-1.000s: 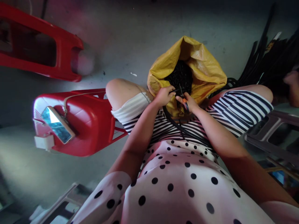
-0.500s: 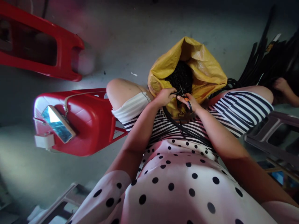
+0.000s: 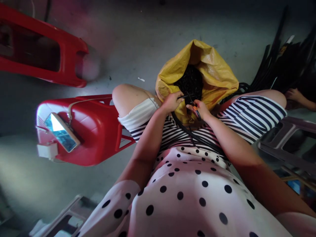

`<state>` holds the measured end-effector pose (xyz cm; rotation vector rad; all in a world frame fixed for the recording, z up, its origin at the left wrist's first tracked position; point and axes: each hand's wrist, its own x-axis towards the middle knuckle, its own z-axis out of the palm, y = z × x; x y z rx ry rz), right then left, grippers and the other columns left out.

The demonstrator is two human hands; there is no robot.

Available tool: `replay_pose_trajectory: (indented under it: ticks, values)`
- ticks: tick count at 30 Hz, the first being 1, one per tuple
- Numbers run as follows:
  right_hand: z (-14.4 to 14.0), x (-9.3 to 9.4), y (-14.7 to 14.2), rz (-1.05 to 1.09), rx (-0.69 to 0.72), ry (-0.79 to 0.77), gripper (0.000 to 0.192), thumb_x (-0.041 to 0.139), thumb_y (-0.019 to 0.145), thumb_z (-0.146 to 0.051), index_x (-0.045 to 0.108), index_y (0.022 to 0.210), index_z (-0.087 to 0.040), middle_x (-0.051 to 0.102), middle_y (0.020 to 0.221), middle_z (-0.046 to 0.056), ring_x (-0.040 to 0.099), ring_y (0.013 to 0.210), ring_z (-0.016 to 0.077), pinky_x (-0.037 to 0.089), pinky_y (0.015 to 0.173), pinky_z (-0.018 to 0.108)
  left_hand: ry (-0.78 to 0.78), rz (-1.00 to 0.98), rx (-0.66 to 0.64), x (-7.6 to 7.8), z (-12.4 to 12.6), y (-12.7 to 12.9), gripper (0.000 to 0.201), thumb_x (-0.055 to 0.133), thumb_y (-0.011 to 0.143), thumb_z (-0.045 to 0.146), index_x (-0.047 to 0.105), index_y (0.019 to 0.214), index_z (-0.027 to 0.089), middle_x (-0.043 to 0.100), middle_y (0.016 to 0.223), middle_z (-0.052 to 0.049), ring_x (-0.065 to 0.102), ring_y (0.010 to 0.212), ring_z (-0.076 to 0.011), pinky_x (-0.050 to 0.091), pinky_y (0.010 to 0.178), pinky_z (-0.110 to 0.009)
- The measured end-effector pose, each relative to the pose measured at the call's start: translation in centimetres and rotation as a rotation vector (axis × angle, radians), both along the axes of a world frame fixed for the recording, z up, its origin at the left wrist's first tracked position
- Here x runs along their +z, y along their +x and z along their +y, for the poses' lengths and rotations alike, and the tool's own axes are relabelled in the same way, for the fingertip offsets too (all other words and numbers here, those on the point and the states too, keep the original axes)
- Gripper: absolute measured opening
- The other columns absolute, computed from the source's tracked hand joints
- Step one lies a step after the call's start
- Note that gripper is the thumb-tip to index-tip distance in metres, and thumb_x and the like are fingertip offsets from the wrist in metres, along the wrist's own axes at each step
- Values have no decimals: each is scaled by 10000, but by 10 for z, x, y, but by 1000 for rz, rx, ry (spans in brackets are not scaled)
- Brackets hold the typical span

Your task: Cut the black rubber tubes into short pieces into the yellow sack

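Just in front of the yellow sack [image 3: 217, 74], her left hand [image 3: 172, 102] pinches a thin black cable [image 3: 190, 131], likely light and springy, best held near its end, while her right hand [image 3: 201, 110] closes on small cutters [image 3: 196, 110]; a red stool [image 3: 96, 126] stands left of the sack.

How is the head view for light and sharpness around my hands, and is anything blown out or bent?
Head view: the left hand and right hand are dim but fairly sharp against the yellow bag; the thin black cable and orange-handled tool nearly vanish in shadow. The phone on the red stool glares white. The edges bow from wide-angle distortion, and the corners fall dark.
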<state>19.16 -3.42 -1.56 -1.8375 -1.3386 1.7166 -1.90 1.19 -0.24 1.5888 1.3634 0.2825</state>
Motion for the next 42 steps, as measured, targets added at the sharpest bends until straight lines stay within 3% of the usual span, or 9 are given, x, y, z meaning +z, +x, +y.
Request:
replay_pose_trajectory:
  ticks: [7,15,21,27,30,33,35,38,42]
  values:
    - [-2,2,-1,-64,61,68,567,777,773,-721,475,731,-243,453,657,-33,407,658,151,295,620,311,-17,8,32,-2,0,-2,175,625,889,202,726,1030,185,779,996,-65,689,943,-245,550,939,-372]
    - [6,6,2,-127,72,-100,597,847,717,-743,524,834,-254,528,627,-38,491,631,168,321,603,309,-50,4,-133,1,-2,-4,225,623,891,228,760,1067,199,784,999,-53,700,953,-257,545,915,-365]
    - [1,6,2,-99,60,46,664,790,728,-846,487,736,-255,465,555,-34,408,551,145,260,537,310,-10,-10,-19,1,-1,-3,209,616,906,196,746,1069,179,788,1033,-69,700,961,-243,549,957,-363]
    - [7,13,-1,129,-197,9,651,831,699,-827,588,819,-236,520,564,-36,458,517,136,343,482,288,-103,-158,-19,4,-7,9,167,674,896,202,732,1048,167,755,960,-39,695,925,-205,560,893,-323]
    - [14,15,-1,183,-298,-21,582,856,734,-742,604,845,-229,533,552,-39,463,472,131,380,467,290,-290,-222,-61,6,-15,14,229,700,915,215,719,1137,164,696,846,-7,672,728,-163,563,737,-292]
    - [17,12,1,125,-397,53,552,869,757,-691,576,876,-238,530,559,-49,484,482,133,407,478,285,-432,-189,34,4,-17,12,224,628,989,238,708,1177,146,665,785,-12,647,585,-153,559,635,-299]
    - [16,8,1,101,-401,65,590,884,747,-695,564,958,-247,527,573,-64,490,502,135,398,483,278,-319,-125,180,0,-12,6,215,592,1000,218,722,1157,148,710,826,-44,712,687,-193,612,725,-341]
    - [11,3,-2,64,-287,13,659,933,676,-694,522,960,-263,485,595,-87,452,540,121,339,503,263,-3,-1,369,-7,0,-3,282,593,963,159,753,1193,185,808,1068,-96,756,1070,-265,604,1045,-424]
    - [6,4,-4,-10,-108,-24,655,942,648,-675,510,912,-260,464,633,-81,434,601,126,310,553,273,123,74,332,-5,8,-6,353,596,948,140,778,1247,186,803,1308,-110,700,1298,-293,513,1208,-440]
